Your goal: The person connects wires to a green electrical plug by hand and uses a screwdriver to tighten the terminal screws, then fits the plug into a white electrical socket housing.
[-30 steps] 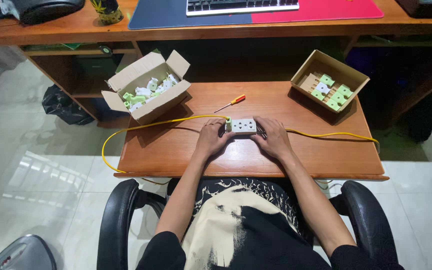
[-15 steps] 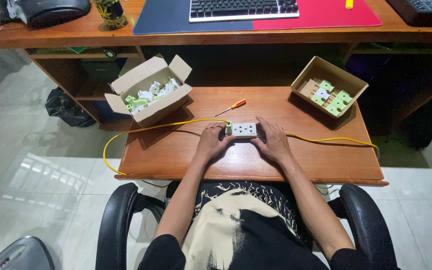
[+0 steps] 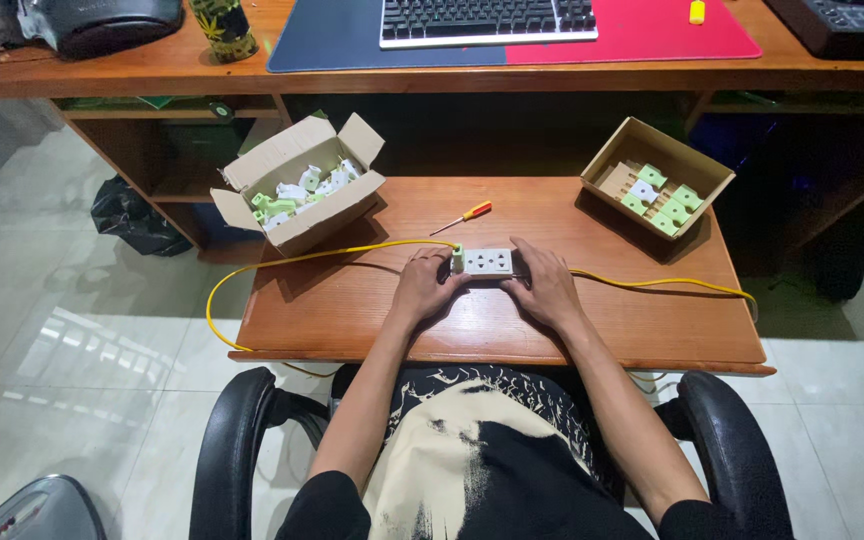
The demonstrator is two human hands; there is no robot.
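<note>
A white socket block [image 3: 488,263] with a green end lies on the low wooden table [image 3: 352,300], on a yellow cable [image 3: 282,262] that runs off to both sides. My left hand [image 3: 424,283] grips its left end. My right hand [image 3: 542,282] holds its right end. Both hands rest on the tabletop.
An open cardboard box [image 3: 297,195] of white and green parts stands at the back left. A smaller box [image 3: 657,180] with several green and white pieces stands at the back right. A screwdriver [image 3: 464,216] with an orange handle lies behind the block. A desk with a keyboard [image 3: 487,20] stands beyond.
My hands and the socket block stay in the same place on the table. Only the camera has shifted slightly.
</note>
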